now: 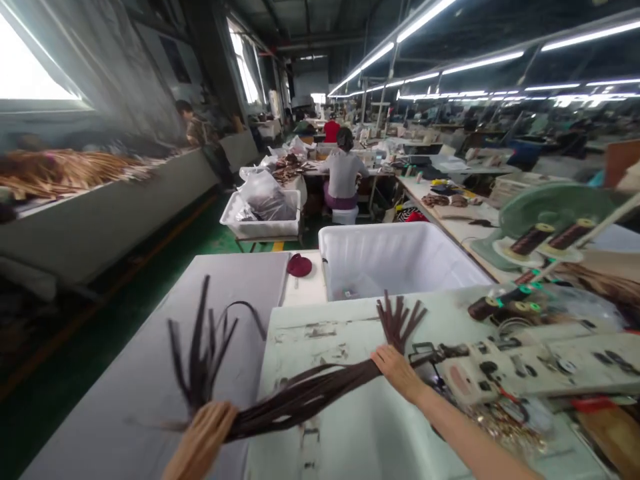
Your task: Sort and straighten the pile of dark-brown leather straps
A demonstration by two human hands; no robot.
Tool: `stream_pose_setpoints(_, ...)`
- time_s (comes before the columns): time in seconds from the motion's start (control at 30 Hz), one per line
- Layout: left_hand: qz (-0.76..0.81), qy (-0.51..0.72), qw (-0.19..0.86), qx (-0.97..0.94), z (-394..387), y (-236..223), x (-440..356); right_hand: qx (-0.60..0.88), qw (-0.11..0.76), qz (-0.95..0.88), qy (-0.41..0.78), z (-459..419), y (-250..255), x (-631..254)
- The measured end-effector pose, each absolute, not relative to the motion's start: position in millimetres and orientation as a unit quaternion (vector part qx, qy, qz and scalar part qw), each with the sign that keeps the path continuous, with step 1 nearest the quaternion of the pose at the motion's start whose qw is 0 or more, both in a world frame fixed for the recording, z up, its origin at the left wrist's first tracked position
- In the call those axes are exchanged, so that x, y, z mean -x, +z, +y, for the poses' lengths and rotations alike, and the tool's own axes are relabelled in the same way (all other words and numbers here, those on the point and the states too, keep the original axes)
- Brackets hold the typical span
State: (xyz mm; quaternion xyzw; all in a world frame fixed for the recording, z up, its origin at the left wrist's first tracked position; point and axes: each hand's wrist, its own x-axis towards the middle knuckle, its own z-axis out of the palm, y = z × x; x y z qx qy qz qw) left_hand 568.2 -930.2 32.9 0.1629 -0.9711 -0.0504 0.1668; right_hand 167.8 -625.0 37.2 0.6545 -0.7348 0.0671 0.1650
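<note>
A bundle of long dark brown strips (310, 395) stretches between my two hands above the pale green sewing table (350, 333). My left hand (207, 427) is closed around its left end, with loose strip ends fanning upward beyond the fingers. Around the right end, my right hand (397, 373) is wrapped too, and short ends spread out above it. The middle of the bundle sags slightly. Just right of my right hand lies the head of a sewing machine (525, 367). What the strips are made of I cannot tell.
A white plastic bin (400, 257) stands beyond the table, with a dark red round piece (300, 265) to its left. Thread spools (533, 240) and a green fan-like disc (555, 200) are at right. A seated person (343, 173) works ahead, near a bag-filled cart (263, 223).
</note>
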Motion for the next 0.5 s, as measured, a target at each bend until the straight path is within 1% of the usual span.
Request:
stream_pose_setpoints(0.03, -0.980, -0.042, 0.146, -0.127, -918.7, 3.3, -572.2, -0.664, 0.156, -0.728, 0.065, -618.3, 13.8, -173.2)
stream_pose_setpoints(0.1, -0.985, -0.047, 0.111, -0.121, -892.2, -43.8, -574.4, -0.667, 0.136, -0.730, 0.051, -605.0, -18.0, -177.8)
stream_pose_setpoints(0.17, -0.982, -0.057, 0.026, -0.176, -871.3, -67.8, -571.7, -0.662, 0.109, -0.741, 0.024, -593.3, -35.2, -174.8)
stream_pose_setpoints(0.23, -0.972, -0.070, -0.021, -0.223, -861.4, -72.0, -568.2, -0.663, 0.089, -0.744, 0.004, -585.4, -44.9, -167.9)
stream_pose_setpoints(0.4, -0.951, -0.108, -0.059, -0.285, -863.9, -57.3, -571.8, -0.647, 0.069, -0.759, -0.029, -590.1, -62.2, -155.3)
stream_pose_setpoints(0.5, -0.940, -0.148, -0.082, -0.297, -873.5, -47.8, -582.5, -0.616, 0.004, -0.784, -0.077, -605.4, -63.0, -155.4)
